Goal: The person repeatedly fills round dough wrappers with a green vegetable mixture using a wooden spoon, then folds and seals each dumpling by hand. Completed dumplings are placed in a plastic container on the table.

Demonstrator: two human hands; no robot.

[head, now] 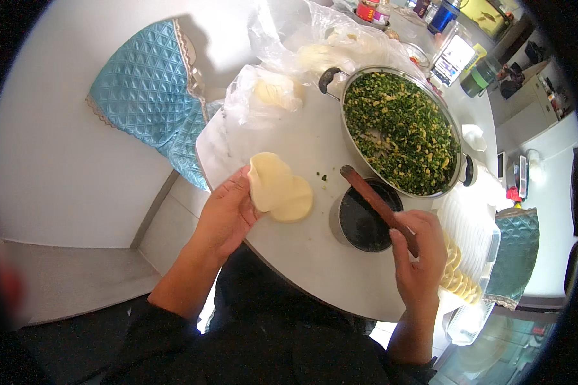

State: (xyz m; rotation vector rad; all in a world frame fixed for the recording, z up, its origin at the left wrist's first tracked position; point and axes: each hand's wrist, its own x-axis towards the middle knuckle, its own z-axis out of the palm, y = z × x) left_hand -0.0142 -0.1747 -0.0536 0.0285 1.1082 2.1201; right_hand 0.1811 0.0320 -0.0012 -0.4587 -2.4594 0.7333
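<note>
A round dough wrapper is pinched at its left edge by my left hand, tilted up over the table. Just behind and below it, more round dough lies on the white tabletop. My right hand grips a flat reddish-brown wooden stick, which slants across the mouth of a dark-bottomed metal container. Beyond that container stands a wide two-handled metal pan filled with chopped green filling with yellow bits.
Plastic bags holding pale dough sit at the table's far side. Folded dumplings rest on a tray at the right. A lit phone leans near a dark jar. Blue quilted chair covers flank the table.
</note>
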